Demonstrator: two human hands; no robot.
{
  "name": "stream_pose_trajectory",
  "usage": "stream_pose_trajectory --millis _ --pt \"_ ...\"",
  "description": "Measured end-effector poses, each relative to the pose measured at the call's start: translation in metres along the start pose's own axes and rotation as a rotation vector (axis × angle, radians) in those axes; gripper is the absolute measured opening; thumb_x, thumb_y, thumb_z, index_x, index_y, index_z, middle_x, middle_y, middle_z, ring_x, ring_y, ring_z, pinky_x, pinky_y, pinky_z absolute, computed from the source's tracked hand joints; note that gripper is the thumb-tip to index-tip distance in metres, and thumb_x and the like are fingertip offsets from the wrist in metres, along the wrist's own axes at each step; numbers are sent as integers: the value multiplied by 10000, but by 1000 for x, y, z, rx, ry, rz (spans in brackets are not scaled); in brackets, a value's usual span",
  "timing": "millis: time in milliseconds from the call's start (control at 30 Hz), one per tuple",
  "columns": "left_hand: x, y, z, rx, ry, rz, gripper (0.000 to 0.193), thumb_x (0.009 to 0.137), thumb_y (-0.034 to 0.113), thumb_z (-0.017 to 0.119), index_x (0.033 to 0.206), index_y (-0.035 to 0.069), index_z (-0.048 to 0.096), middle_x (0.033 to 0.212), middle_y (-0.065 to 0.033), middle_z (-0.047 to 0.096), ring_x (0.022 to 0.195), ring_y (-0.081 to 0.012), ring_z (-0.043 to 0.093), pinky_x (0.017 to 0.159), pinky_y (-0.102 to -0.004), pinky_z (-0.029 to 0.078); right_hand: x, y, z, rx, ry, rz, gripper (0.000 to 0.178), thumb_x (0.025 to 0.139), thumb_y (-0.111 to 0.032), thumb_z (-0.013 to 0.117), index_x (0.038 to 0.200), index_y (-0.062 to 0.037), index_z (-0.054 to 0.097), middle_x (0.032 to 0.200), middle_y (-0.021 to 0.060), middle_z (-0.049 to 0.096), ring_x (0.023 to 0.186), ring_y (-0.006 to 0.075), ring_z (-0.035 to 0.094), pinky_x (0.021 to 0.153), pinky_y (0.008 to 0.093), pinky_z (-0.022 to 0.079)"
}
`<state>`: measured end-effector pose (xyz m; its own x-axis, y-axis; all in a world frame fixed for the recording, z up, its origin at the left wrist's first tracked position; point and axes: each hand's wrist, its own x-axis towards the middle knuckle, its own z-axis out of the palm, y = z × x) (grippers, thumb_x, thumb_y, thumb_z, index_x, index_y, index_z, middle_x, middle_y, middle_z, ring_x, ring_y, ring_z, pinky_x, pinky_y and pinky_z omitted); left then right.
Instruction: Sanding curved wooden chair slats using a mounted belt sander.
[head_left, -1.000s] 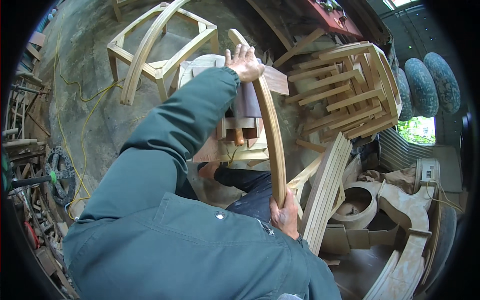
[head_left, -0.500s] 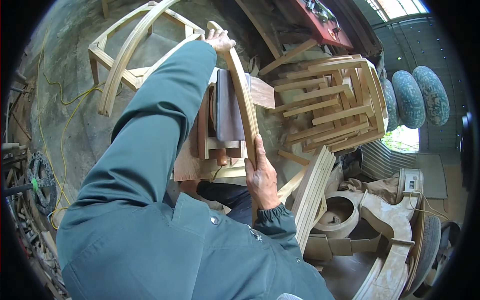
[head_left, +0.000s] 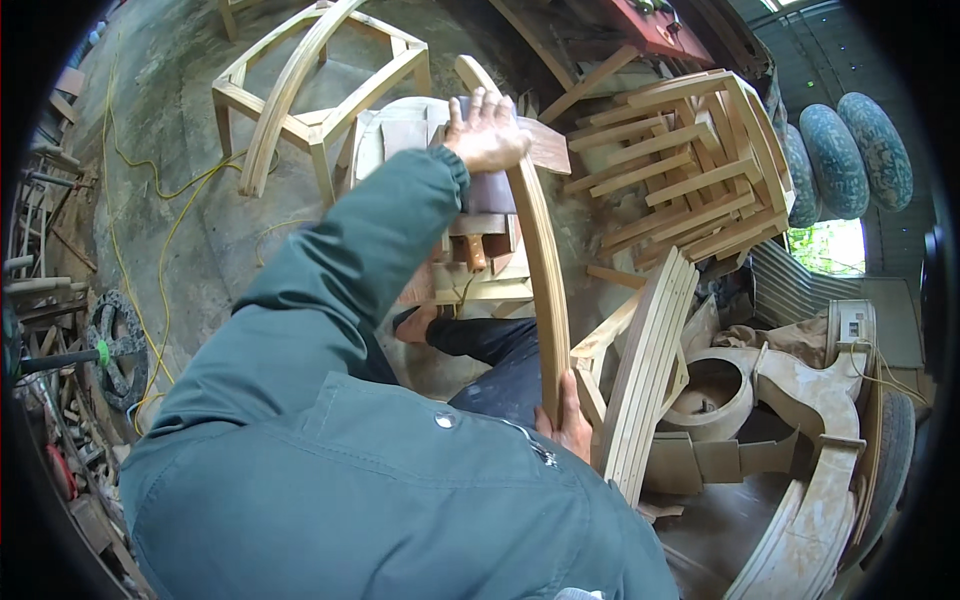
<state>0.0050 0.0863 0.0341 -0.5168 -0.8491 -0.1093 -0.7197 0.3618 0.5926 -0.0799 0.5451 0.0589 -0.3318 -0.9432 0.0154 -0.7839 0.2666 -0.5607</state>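
Observation:
A long curved wooden bar [head_left: 543, 270] stands on its edge, running from the machine toward my body. My right hand [head_left: 570, 425] is closed round its near end, partly hidden by my jacket. Near the far end, my left hand [head_left: 490, 132] presses on the bar with its fingers stretched out and apart. Beneath that hand, against the bar's left side, shows a grey flat-faced machine part [head_left: 490, 192] that looks like a sanding belt. A brown wooden handle-like piece [head_left: 475, 252] sits below it on the machine's wooden stand.
Far left stands a wooden frame [head_left: 325, 125] with another curved bar [head_left: 290, 95] across it. Stacked frames [head_left: 700, 165] are at the right, with long wooden strips [head_left: 645, 370] nearer me. A yellow cord [head_left: 163, 290] trails over the floor. A dusty cast machine [head_left: 805, 385] stands at lower right.
The curved bar has been drawn back toward me along the grey face. My right hand came back with it; my left hand moved nearer, from its far end, and its fingers spread.

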Motion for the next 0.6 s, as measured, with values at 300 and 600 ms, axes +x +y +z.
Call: stream_pose_trajectory --millis 300,600 --pt "-119 59 27 -74 147 93 846 1001 436 441 1624 -63 160 1727 -258 42 1617 -388 -12 1264 -632 -46 -115 33 -8 34 35 14 889 908 -33 751 1647 -171 278 1128 305 694 981 409 738 837 436 580" --pt "-34 5 13 -128 122 50 849 995 472 389 1632 -38 154 1721 -255 84 1615 -392 -1 1245 -667 -30 -32 -2 3 -22 -18 66 870 920 -39 733 1648 -152 270 1152 309 689 991 445 732 850 451 582"
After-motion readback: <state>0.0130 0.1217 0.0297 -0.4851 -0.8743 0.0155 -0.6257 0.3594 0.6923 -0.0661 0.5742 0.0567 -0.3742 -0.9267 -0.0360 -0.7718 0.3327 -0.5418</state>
